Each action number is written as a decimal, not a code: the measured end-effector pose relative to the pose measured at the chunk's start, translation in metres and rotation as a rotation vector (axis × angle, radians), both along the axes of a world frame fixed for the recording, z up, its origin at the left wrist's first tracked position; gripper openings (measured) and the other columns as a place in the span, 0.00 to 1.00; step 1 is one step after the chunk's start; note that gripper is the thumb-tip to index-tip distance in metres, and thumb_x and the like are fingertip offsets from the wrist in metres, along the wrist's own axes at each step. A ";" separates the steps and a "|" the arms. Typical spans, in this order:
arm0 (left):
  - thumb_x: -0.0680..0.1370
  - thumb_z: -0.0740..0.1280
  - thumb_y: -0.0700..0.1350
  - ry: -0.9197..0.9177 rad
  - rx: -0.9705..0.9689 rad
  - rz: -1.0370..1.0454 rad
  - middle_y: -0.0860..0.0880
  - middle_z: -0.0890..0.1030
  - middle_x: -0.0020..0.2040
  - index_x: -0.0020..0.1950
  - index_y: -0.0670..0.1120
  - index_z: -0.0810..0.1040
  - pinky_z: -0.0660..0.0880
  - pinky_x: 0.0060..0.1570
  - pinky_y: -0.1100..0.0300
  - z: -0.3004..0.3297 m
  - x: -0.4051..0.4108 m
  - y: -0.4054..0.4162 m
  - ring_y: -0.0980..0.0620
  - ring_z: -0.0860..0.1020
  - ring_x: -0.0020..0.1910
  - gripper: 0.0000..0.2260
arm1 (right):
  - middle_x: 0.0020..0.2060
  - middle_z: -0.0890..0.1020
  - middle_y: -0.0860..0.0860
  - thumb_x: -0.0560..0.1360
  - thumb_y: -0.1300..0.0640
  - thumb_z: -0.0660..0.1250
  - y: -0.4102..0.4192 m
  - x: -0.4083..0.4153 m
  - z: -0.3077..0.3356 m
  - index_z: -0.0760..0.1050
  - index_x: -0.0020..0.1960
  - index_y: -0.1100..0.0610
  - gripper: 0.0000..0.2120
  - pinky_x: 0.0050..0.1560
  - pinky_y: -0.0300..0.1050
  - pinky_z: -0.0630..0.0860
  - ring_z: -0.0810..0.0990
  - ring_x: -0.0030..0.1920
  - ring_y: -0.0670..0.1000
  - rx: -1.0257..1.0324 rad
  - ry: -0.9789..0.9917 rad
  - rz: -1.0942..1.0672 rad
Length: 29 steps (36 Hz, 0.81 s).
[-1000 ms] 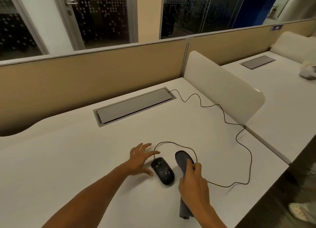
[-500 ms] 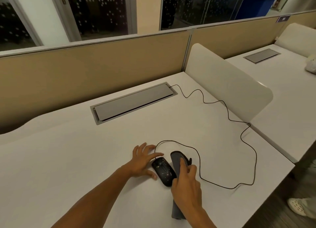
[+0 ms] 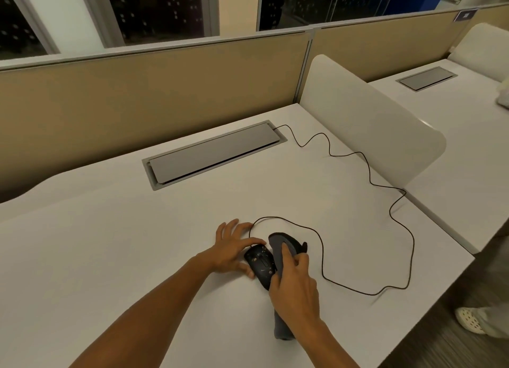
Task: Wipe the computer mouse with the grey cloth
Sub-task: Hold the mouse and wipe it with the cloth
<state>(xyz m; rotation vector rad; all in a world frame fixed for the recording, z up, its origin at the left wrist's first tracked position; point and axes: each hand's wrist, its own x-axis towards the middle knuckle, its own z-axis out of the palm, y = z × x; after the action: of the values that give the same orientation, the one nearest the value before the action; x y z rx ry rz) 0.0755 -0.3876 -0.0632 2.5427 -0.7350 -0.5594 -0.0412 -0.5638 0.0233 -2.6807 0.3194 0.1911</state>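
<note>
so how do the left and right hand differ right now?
Left hand lies fingers spread against the mouse, thumb at its near side, steadying it. Right hand grips the grey cloth, index finger stretched along it, beside the mouse's right edge. Left touches mouse directly; right works through cloth. Both are bare and low over the desk.

mouse [image 3: 260, 264]: speckled black plastic | cloth [image 3: 278, 246]: matt grey | desk [image 3: 137, 243]: smooth white

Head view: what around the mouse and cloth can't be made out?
- Computer mouse: right edge hidden by the grey cloth and right hand.
- Cloth's middle: covered by that hand.
- Left hand: palm contact with the desk unseen.
- Mouse speckles: too small to identify.
- Cable: its end vanishes under the grey hatch.
</note>
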 end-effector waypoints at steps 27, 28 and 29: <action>0.67 0.75 0.65 0.090 0.015 -0.076 0.48 0.44 0.81 0.75 0.61 0.63 0.27 0.69 0.37 0.011 0.012 -0.001 0.42 0.32 0.77 0.40 | 0.68 0.61 0.60 0.75 0.51 0.65 0.007 0.034 -0.007 0.55 0.75 0.47 0.32 0.48 0.47 0.78 0.77 0.51 0.58 -0.192 0.200 0.234; 0.67 0.75 0.65 0.094 0.011 -0.075 0.49 0.44 0.81 0.75 0.62 0.64 0.26 0.69 0.37 0.010 0.013 -0.001 0.42 0.32 0.77 0.40 | 0.68 0.61 0.60 0.76 0.50 0.65 0.007 0.034 -0.007 0.55 0.75 0.47 0.32 0.49 0.48 0.78 0.77 0.51 0.58 -0.195 0.203 0.233; 0.66 0.75 0.65 0.094 0.009 -0.072 0.49 0.44 0.81 0.75 0.62 0.64 0.26 0.69 0.37 0.009 0.013 -0.001 0.42 0.32 0.77 0.39 | 0.68 0.61 0.60 0.76 0.50 0.65 0.006 0.034 -0.007 0.54 0.75 0.47 0.32 0.50 0.48 0.78 0.78 0.52 0.58 -0.198 0.205 0.233</action>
<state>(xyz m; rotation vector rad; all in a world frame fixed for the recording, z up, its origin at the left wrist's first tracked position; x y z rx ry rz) 0.0884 -0.3888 -0.0540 2.4874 -0.7943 -0.7027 -0.0072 -0.5579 0.0159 -2.8963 0.0893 0.5333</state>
